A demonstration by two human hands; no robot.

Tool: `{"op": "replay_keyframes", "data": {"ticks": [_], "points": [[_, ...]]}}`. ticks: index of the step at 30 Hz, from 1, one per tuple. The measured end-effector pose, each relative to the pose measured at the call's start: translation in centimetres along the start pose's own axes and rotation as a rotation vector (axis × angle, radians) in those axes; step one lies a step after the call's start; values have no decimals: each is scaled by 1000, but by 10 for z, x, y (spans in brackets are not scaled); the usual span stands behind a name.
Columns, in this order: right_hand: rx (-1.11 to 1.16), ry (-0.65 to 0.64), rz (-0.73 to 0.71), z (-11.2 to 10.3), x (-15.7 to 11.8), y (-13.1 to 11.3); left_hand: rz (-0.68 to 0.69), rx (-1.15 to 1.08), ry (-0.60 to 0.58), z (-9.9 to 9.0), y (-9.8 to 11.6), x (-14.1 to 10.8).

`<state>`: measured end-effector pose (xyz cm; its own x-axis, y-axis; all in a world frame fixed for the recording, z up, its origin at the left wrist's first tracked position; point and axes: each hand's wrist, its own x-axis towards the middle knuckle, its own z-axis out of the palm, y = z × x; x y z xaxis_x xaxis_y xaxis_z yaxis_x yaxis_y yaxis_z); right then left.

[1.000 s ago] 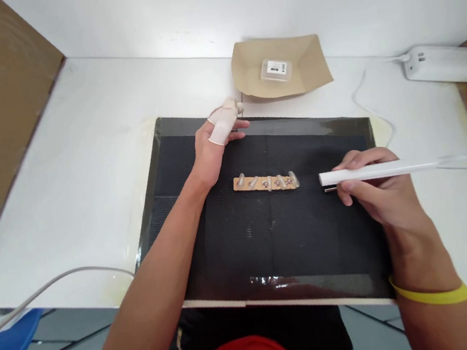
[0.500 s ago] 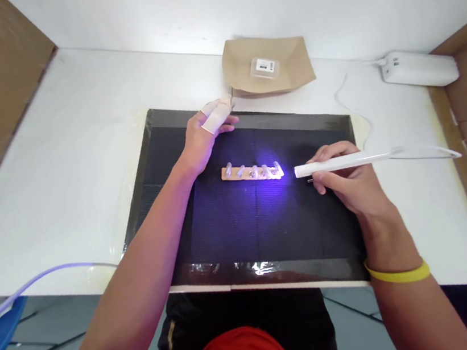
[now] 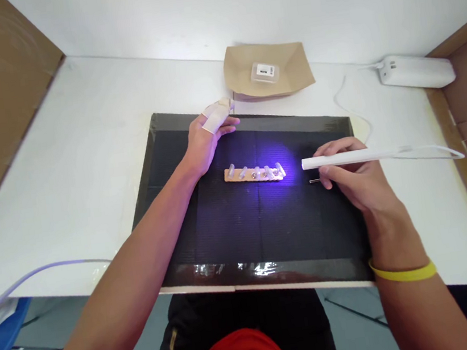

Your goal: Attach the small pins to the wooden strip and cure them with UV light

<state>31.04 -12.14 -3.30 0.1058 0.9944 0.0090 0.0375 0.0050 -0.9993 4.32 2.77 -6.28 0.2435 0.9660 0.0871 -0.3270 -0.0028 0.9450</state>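
A small tan strip bearing several clear, nail-like pieces lies on the black mat, lit violet at its right end. My right hand is closed around a white pen-shaped lamp, whose glowing tip points left at the strip from a short way off. Below the lamp, a thin metal piece shows by my right fingertips. My left hand is over the mat's upper left part, with pale covers on two fingers. Its thumb and fingers are pinched together near a thin metal tip; what they hold is too small to name.
Behind the mat stands a brown paper tray with a labelled clear box inside. A white power bank with a thin cable is at the back right. Cardboard panels flank the white table.
My right hand has drawn the lamp slightly right, away from the strip. The thin metal piece below it shows more. The whole view has shifted a little; my left hand keeps its pose.
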Motion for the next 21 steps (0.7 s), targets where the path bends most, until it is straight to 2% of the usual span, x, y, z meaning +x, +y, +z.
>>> {"op": "replay_keyframes", "data": {"ticks": [11, 14, 19, 21], "points": [[120, -152, 44, 0, 2, -11, -23, 34, 4, 2, 1, -1], [114, -127, 40, 0, 2, -10, -22, 34, 5, 2, 0, 0], [68, 9, 34, 2, 2, -5, -2, 22, 0, 2, -2, 0], [62, 9, 27, 2, 1, -3, -9, 52, -1, 2, -3, 0]]}}
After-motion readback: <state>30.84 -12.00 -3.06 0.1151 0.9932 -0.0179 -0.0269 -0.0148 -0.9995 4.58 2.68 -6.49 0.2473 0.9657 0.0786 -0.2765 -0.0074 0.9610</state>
